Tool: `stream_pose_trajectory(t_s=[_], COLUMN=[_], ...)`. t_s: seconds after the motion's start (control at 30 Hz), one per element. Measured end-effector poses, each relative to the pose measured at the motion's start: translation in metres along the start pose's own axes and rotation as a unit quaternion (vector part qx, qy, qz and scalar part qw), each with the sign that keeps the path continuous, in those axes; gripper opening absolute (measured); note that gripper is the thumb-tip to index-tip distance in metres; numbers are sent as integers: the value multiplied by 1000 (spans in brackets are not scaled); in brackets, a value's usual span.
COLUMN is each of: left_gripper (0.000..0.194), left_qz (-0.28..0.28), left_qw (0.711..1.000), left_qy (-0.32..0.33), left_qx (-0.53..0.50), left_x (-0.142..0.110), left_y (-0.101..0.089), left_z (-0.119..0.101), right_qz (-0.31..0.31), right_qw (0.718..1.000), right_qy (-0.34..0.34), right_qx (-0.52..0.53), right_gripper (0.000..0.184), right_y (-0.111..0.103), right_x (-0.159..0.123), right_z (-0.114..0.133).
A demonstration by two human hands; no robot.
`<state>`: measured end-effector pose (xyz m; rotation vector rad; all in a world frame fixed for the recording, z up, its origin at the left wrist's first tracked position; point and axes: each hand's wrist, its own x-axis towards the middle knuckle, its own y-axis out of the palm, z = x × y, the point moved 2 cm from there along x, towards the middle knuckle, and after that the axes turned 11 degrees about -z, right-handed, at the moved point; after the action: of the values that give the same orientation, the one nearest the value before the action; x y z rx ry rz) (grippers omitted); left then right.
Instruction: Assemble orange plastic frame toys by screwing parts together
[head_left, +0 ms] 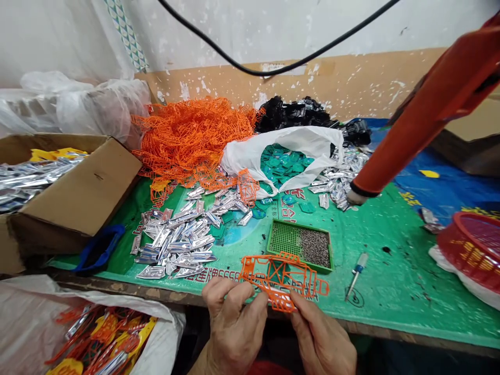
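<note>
An orange plastic lattice frame [287, 273] is held at the table's front edge, its near side between my two hands. My left hand [236, 323] has its fingers curled and closed on the left part of the frame. My right hand [322, 333] pinches the near right side between thumb and fingers. A bit of silver shows against the frame between my hands, mostly hidden. Just beyond lies a green tray [283, 239] with many small screws [315, 246] in its right half. A screwdriver [356, 276] with a clear and blue handle rests to the right.
Silver parts [179, 239] lie in a heap at left, before piled orange frames [195, 138]. A white bag [250, 151] holds green pieces. An orange-red tool [422, 114] hangs at right, near a red basket [453, 245]. A cardboard box [82, 192] stands left.
</note>
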<state>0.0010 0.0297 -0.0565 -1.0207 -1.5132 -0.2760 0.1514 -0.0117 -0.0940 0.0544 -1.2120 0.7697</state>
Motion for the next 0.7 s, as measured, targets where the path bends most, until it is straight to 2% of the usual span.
stream_pose_trajectory(t_s=[0.27,0.57,0.7], left_gripper=[26,21,27], left_qz=[28,31,41], left_qw=[993,993,993], left_qy=[-21,-29,-13], left_qx=[-111,-106,-107], left_x=[-8,-16,-16], left_y=[1,1,1], left_z=[5,5,6], right_qz=[10,3,0], right_qw=[1000,1000,999], right_qy=[-7,17,26], right_qx=[-1,19,42], right_gripper=[21,21,22], right_y=[3,-1,-1], right_x=[7,8,8], right_z=[6,4,1])
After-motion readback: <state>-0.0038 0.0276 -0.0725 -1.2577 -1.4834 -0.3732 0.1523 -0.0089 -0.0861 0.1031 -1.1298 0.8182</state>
